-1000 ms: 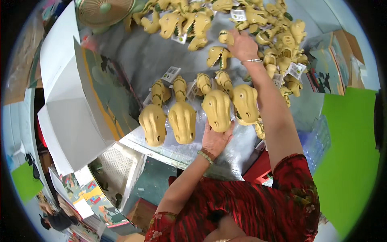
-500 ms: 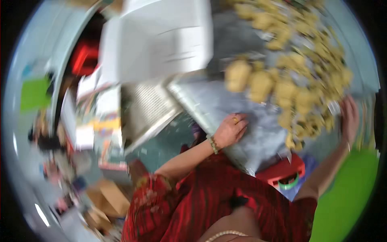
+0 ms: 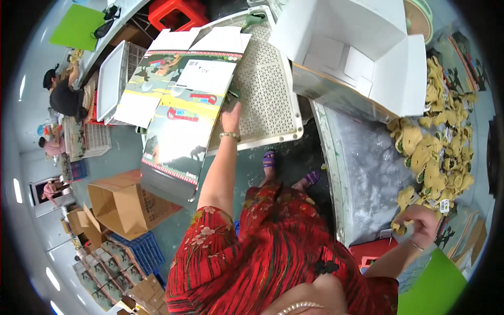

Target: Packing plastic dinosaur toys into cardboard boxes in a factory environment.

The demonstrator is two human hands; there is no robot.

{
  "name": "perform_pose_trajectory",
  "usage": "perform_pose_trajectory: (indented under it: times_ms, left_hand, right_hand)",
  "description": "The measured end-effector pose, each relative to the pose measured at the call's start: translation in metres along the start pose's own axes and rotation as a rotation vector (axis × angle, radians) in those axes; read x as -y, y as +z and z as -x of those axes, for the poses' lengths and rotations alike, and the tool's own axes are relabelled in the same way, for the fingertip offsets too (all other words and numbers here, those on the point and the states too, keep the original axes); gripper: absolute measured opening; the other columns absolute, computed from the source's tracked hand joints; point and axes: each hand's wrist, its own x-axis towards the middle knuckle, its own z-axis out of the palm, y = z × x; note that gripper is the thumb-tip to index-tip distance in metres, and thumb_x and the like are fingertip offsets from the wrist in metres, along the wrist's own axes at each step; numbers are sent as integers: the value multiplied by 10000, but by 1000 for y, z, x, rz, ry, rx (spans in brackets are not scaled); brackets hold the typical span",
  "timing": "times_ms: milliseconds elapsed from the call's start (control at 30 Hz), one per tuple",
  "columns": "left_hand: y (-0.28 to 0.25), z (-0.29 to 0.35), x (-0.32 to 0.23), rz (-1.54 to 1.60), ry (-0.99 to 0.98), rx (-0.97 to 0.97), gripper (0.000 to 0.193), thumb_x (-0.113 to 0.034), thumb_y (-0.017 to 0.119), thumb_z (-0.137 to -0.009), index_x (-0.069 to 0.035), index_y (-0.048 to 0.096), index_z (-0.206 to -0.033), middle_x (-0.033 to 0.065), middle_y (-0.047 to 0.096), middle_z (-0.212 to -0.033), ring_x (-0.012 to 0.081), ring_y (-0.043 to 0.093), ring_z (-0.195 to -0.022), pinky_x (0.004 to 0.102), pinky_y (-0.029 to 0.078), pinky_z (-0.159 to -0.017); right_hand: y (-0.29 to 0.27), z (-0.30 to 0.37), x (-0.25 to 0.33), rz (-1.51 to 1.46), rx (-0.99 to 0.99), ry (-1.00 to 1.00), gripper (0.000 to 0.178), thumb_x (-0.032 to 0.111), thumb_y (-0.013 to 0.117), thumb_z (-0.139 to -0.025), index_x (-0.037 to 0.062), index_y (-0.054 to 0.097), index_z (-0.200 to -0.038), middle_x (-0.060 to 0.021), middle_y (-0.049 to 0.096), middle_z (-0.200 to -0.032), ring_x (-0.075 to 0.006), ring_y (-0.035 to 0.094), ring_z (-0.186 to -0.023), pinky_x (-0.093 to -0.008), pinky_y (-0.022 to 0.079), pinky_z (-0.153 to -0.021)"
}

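My left hand (image 3: 231,118) reaches to the edge of a printed cardboard box (image 3: 181,113) over a white perforated crate (image 3: 262,79). Its fingers are partly hidden, closed about a small dark green toy (image 3: 232,96). Off to the right, my right hand (image 3: 422,223) is curled at the near end of a heap of yellow animal-shaped toys (image 3: 433,157). A yellow toy piece (image 3: 401,228) shows at its fingertips. The heap lies on a table covered in clear plastic (image 3: 362,173); white tags hang from some toys.
An open white-lined carton (image 3: 336,68) stands across the table's far end. Another green toy (image 3: 254,20) lies at the crate's far end. A red stool (image 3: 176,16) is beyond it. On the floor at left sits an open brown carton (image 3: 123,205). Other people (image 3: 68,94) work farther left.
My view has swung left. My left hand has left the plastic-covered table and reached to the printed box and crate. My right hand, earlier beside the heap, now curls at its near end.
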Motion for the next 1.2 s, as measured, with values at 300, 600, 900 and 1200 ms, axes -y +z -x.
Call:
perform_pose_trajectory:
  times_ms: [300, 600, 900, 1200]
  left_hand:
    - [38, -86, 9, 458, 134, -150, 416, -341, 581, -694, -58, 537, -996, 94, 479, -1107, 237, 417, -1006, 307, 330, -866]
    - [13, 19, 3, 847, 14, 219, 179, -167, 599, -641, -48, 514, -538, 65, 524, -533, 140, 507, -417, 268, 395, -385]
    - [-41, 165, 22, 1285, -226, 1301, 301, -80, 540, -753, -13, 406, -1014, 120, 560, -849, 213, 597, -657, 316, 517, -597]
    - [-50, 196, 2, 1146, -345, 1756, 352, 14, 518, -755, -13, 382, -1079, 129, 550, -929, 241, 578, -825, 314, 486, -736]
  right_hand:
    - [116, -32, -50, -248, 59, 682, 310, 14, 517, -704, -30, 485, -1008, -104, 575, -862, -154, 549, -805, -263, 409, -765]
    - [195, -56, -108, -210, 216, 766, 231, 59, 515, -780, -29, 474, -989, -90, 560, -834, -133, 543, -746, -229, 440, -672]
    - [238, -91, -137, -206, -23, 368, 491, 68, 487, -779, 34, 267, -1217, -109, 403, -1138, -206, 435, -1017, -294, 405, -801]
    - [248, -96, -120, -123, -332, 98, 714, -4, 642, -643, 42, 242, -1233, -67, 387, -1102, -167, 389, -1011, -268, 327, -865]
